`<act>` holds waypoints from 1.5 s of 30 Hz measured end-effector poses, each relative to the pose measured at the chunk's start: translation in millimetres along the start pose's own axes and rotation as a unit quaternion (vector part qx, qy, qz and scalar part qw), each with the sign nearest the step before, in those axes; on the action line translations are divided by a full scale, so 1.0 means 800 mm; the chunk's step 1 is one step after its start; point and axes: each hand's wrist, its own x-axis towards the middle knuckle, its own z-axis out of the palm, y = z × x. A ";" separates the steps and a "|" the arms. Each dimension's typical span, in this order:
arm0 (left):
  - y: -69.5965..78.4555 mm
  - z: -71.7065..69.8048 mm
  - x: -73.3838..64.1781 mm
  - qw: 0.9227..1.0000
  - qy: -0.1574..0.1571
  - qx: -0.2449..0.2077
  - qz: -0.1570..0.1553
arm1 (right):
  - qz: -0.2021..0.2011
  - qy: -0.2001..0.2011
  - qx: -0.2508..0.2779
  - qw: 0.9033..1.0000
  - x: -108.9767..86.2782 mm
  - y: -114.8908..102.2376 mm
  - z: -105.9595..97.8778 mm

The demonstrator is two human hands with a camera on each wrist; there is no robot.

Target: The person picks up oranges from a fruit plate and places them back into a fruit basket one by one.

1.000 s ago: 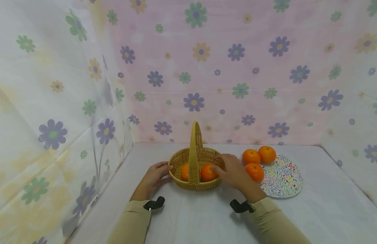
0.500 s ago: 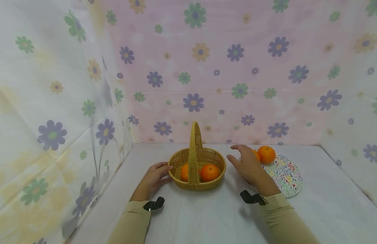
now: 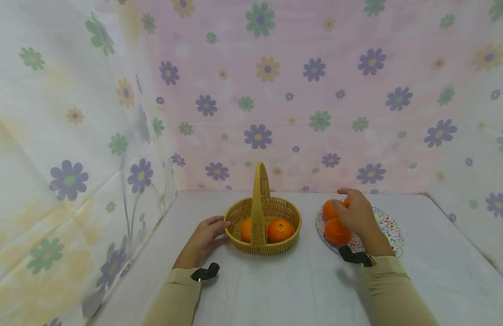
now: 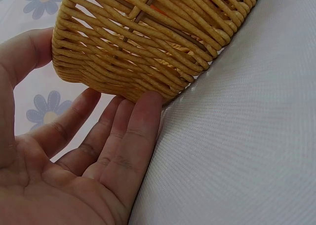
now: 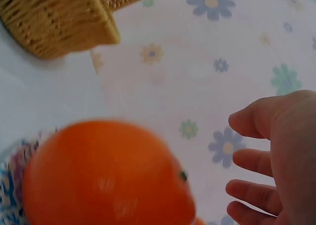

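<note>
A yellow wicker basket [image 3: 272,248] with a tall arched handle stands on the table, holding two oranges [image 3: 280,231]; the handle partly covers the left one [image 3: 246,230]. My left hand [image 3: 204,237] holds the basket's left end. In the left wrist view its thumb meets the rim and its fingertips touch the lower outer wall [image 4: 113,62]. My right hand [image 3: 359,217] hovers over the speckled plate [image 3: 391,228], fingers apart and holding nothing. Beside it lie a near orange [image 3: 338,232], another orange [image 3: 331,209] behind, and a third [image 3: 347,202] mostly hidden by the hand.
A white cloth [image 3: 268,290] covers the table. Flower-printed curtains [image 3: 296,104] rise at the back and both sides. Between basket and plate lies a narrow strip of tabletop. Each wrist bears a black camera mount [image 3: 355,256].
My right hand has let go of the orange in the basket, left the basket and moved right to the oranges on the plate. The left hand and basket have stayed put.
</note>
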 end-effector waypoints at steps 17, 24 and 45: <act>0.002 0.000 -0.002 1.000 0.001 0.003 -0.001 | 0.072 0.015 0.014 0.997 0.009 0.063 -0.010; 0.000 0.000 -0.002 1.000 0.001 0.009 0.000 | 0.099 -0.013 0.029 0.995 0.009 0.077 -0.003; 0.000 0.001 -0.002 1.000 0.003 0.009 0.004 | 0.106 0.045 0.002 0.993 0.006 0.076 0.001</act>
